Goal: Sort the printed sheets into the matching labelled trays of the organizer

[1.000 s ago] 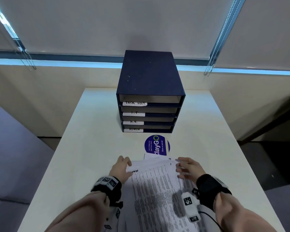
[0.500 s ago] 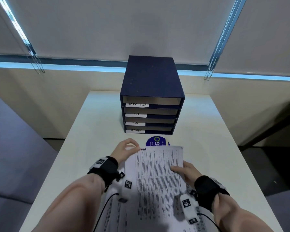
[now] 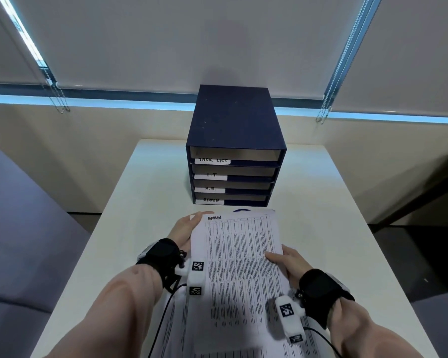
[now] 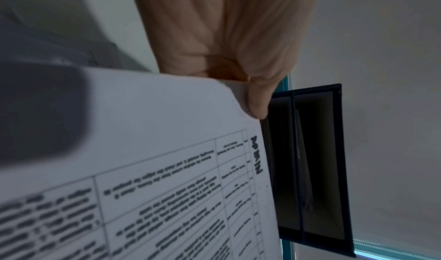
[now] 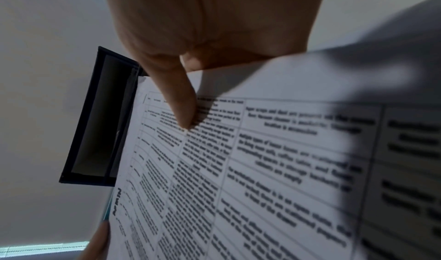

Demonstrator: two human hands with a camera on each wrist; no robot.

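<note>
A printed sheet [image 3: 239, 257] with "ADMIN" handwritten at its top left is lifted off the table, its top edge toward the organizer. My left hand [image 3: 185, 229] pinches its upper left corner; in the left wrist view the thumb lies on top of that sheet [image 4: 167, 151]. My right hand [image 3: 286, 260] grips the right edge, thumb on the printed face of the sheet [image 5: 262, 160]. The dark blue organizer [image 3: 234, 120] stands at the table's far middle with four trays labelled TASK LIST, I.T, H.R. and ADMIN [image 3: 210, 200] from top to bottom.
More printed sheets [image 3: 176, 329] lie on the white table [image 3: 334, 228] under the lifted one, near the front edge. A blue round sticker [image 3: 239, 210] peeks out just before the organizer. Blinds and a wall stand behind; grey seating lies to the left.
Both hands have lifted the top sheet off the pile and raised it forward toward the organizer; it now covers nearly all of the blue sticker.
</note>
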